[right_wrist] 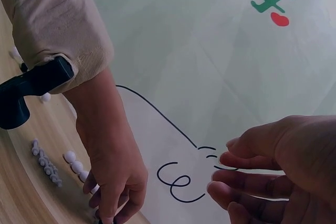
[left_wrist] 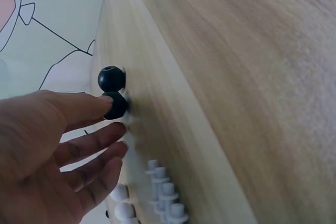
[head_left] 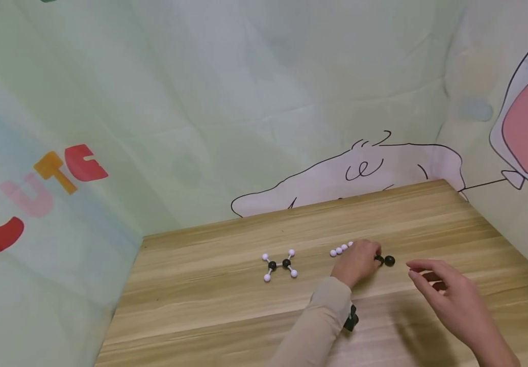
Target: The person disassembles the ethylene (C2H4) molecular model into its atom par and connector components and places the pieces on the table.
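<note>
My left hand point(head_left: 357, 260) reaches down to the tabletop and pinches a black ball point(left_wrist: 116, 105), its thumb on the near side; the fingertip behind is partly hidden. A second black ball point(head_left: 390, 260), with a small hole in its top, sits right beside it. Close to the left hand lies a row of white balls point(head_left: 339, 251), partly covered by that hand in the head view. Several short white connector pegs point(left_wrist: 167, 195) stand lined up near them. Off to the right, my right hand point(head_left: 452, 295) hovers above the table with loosely bent fingers, holding nothing.
An assembled molecule model point(head_left: 279, 264), black balls joined to white balls by pale rods, lies left of the hands. The wooden table point(head_left: 190, 300) meets printed cloth walls point(head_left: 199, 102) at its back and sides. A dark wrist camera point(head_left: 351, 319) sits on the left sleeve.
</note>
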### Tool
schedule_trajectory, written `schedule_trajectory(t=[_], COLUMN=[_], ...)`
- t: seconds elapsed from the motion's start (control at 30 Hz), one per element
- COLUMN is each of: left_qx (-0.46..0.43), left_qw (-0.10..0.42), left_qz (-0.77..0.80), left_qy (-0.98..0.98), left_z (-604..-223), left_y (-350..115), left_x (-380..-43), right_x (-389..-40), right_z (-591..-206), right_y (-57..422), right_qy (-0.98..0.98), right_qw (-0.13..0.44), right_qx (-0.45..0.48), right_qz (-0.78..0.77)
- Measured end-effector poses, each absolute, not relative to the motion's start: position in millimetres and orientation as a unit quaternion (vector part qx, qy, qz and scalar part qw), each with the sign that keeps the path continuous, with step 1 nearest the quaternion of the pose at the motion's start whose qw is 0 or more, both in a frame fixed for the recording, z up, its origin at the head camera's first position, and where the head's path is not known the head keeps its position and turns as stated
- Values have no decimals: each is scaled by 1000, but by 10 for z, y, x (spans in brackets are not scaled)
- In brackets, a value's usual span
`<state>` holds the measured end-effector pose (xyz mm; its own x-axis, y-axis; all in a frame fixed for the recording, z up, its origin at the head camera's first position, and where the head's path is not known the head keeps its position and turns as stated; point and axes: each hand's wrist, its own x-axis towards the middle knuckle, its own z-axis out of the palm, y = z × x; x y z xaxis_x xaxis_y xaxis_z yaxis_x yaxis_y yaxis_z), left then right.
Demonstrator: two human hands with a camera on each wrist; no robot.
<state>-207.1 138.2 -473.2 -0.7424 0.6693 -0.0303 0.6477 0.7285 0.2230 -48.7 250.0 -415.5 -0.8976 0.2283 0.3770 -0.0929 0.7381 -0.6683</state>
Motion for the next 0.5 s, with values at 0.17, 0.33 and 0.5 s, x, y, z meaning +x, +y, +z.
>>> schedule_trajectory(t=[0.17, 0.33, 0.5], left_qx=[355, 348, 343], left_qw=[47, 46, 46], left_qz=[83, 83, 89], left_qy=[930, 933, 934], left_z=[-4716, -4721, -4732], left_y=[1387, 1403, 1421], left_x=[-2066, -2057, -2040], right_x=[-475, -464, -456], right_z=[-4146, -4138, -4141], right_y=[2504, 2503, 2504], right_qy=[-907, -910, -911], right_qw=[217, 210, 205], right_qx=[-39, -42, -43], right_qz=[358, 354, 355])
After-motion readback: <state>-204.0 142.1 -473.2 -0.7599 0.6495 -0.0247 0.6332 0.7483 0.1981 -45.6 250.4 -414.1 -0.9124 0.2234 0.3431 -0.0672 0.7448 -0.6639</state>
